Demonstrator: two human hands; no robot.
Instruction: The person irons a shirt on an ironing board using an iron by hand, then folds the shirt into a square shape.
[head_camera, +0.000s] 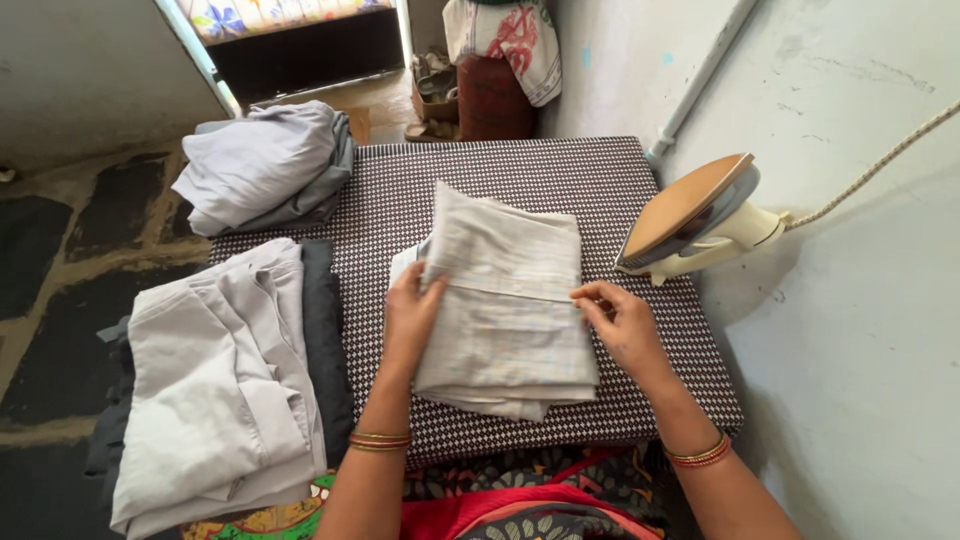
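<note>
Folded pale checked garment (510, 290) lying in the middle of the padded ironing table (560, 165), covered in a dark cloth with a small white diamond pattern. Left hand (412, 318) resting on the garment's left edge, fingers together and curled over the fold, thumb tucked beneath; gold bangles (380, 440) on that wrist. Right hand (622, 318) at the garment's right edge, fingertips (590, 297) pinched together on the horizontal fold line; red and gold bangles (698, 455) on that wrist.

Electric iron (695, 215) standing tilted on its heel at the table's right edge, tan soleplate facing up and left, cream body behind, braided cord (880, 160) running up along the whitish wall (850, 330). Well apart from both hands.

Stack of folded grey shirts (225, 380) lying on the table's left end, over a dark garment (322, 330), just beside the left forearm. Crumpled pile of grey clothes (265, 160) at the far left corner, overhanging the table. White cloth with a red print (510, 35) draped over a dark reddish container (495, 100) on the floor beyond the table. Strip of floral fabric (270, 15) at the top edge. Dark stone-paved floor (60, 260) to the left. No packages, labels or signs in view.
</note>
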